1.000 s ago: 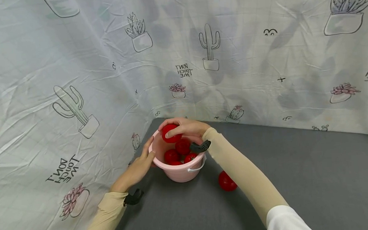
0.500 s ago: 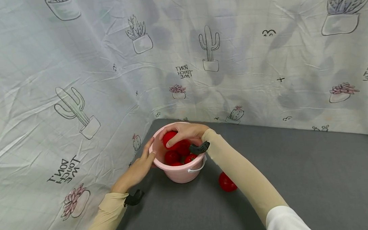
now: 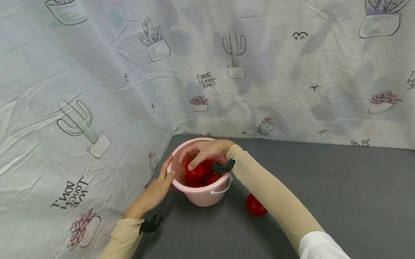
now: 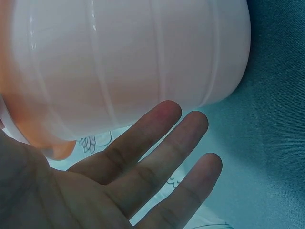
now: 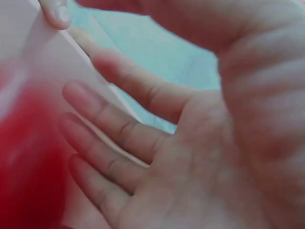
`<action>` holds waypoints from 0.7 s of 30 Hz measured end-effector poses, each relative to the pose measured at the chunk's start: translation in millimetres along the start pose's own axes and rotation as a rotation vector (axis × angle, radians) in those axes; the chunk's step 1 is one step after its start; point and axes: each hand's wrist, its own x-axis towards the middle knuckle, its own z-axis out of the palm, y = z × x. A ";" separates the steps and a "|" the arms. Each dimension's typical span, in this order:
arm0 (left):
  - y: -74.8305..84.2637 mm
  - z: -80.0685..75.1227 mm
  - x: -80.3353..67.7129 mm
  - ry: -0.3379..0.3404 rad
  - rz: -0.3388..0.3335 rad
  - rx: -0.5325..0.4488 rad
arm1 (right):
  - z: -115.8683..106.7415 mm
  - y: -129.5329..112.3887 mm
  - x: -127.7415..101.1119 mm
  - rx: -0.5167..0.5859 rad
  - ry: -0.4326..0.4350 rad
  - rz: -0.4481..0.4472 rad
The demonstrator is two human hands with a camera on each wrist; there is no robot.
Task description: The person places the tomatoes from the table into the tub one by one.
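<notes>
A pink bucket (image 3: 203, 196) stands on the grey table near the back left corner, with several red tomatoes (image 3: 195, 175) inside. My right hand (image 3: 199, 155) reaches into its mouth, fingers spread loosely over the top tomato. In the right wrist view that hand (image 5: 143, 157) shows an open palm holding nothing, a red blur of tomato (image 5: 24, 171) beside the fingers and the bucket wall (image 5: 52, 52) behind. My left hand (image 3: 158, 186) rests flat against the bucket's left side, thumb by the rim. The left wrist view shows its straight fingers (image 4: 157, 152) beside the bucket (image 4: 124, 62).
One loose red tomato (image 3: 255, 206) lies on the grey table (image 3: 350, 200) just right of the bucket, beside my right forearm. A printed cactus cloth (image 3: 89, 91) walls in the back and left sides close behind the bucket.
My right hand has gone down into the bucket with the tomato it held above the rim, and it has let go of it. The left hand has stayed on the bucket.
</notes>
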 end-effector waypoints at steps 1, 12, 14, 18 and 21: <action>0.3 -0.2 -0.4 -0.004 -0.002 -0.002 | -0.1 -0.4 0.1 0.006 -0.004 -0.008; 1.1 1.2 0.3 -0.009 -0.010 -0.018 | -2.2 -1.7 -1.9 0.086 0.032 -0.106; 0.3 1.9 0.6 -0.009 -0.018 -0.016 | -3.1 -1.7 -3.3 0.135 0.081 -0.155; -1.4 2.7 2.0 0.004 -0.017 -0.005 | -5.6 -1.9 -8.0 0.259 0.171 -0.310; -1.2 1.3 1.8 0.022 -0.003 0.013 | -7.5 -5.3 -13.1 0.314 0.205 -0.404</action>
